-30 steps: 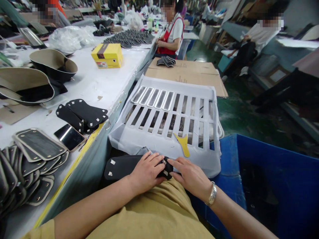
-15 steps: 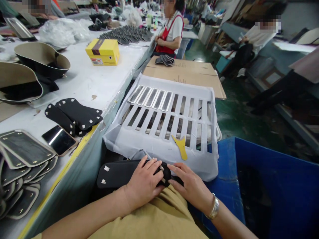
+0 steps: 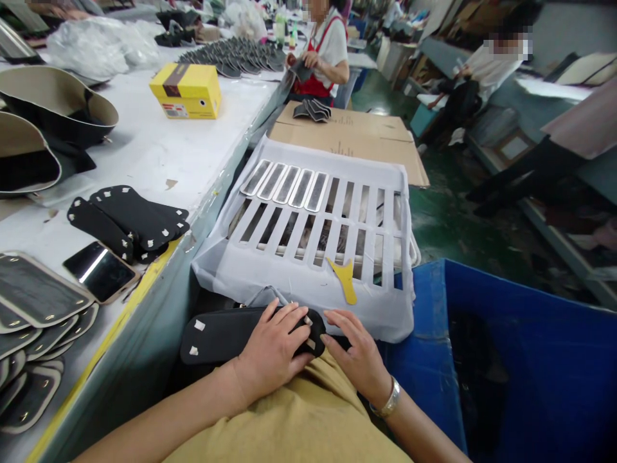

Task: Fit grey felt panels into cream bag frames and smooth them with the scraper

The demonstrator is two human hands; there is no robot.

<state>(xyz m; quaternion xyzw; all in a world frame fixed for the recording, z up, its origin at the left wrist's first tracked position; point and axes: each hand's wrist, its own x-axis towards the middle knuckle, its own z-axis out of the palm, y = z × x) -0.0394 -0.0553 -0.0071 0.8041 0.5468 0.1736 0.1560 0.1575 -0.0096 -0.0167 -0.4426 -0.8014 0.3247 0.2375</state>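
Note:
A long black padded panel [image 3: 216,337] with rounded ends and small white tabs lies across my lap. My left hand [image 3: 276,344] grips it near its right end, fingers across the top and thumb at the near edge. Part of the panel is hidden under that hand. At the panel's right tip is my right hand [image 3: 354,350], thumb and forefinger apart, the thumb at the rim. A silver bracelet [image 3: 388,399] circles the right wrist. Just beyond stands a white cloth-covered slotted rack [image 3: 299,283] bearing several silver-edged strips [image 3: 284,185] and a yellow Y-shaped piece [image 3: 345,283].
On the left table [image 3: 144,154] lie black tabbed panels [image 3: 128,215], a phone [image 3: 100,270], a stack of pale-edged dark panels [image 3: 43,289] and a yellow box [image 3: 186,90]. A blue bin [image 3: 429,308] stands right. Cardboard [image 3: 357,132] and a person in a red apron [image 3: 328,51] are beyond.
The view has shifted slightly, moving things leftward and up. My right forefinger has lifted a little at the panel's tip. The person in the red apron now holds up a dark piece.

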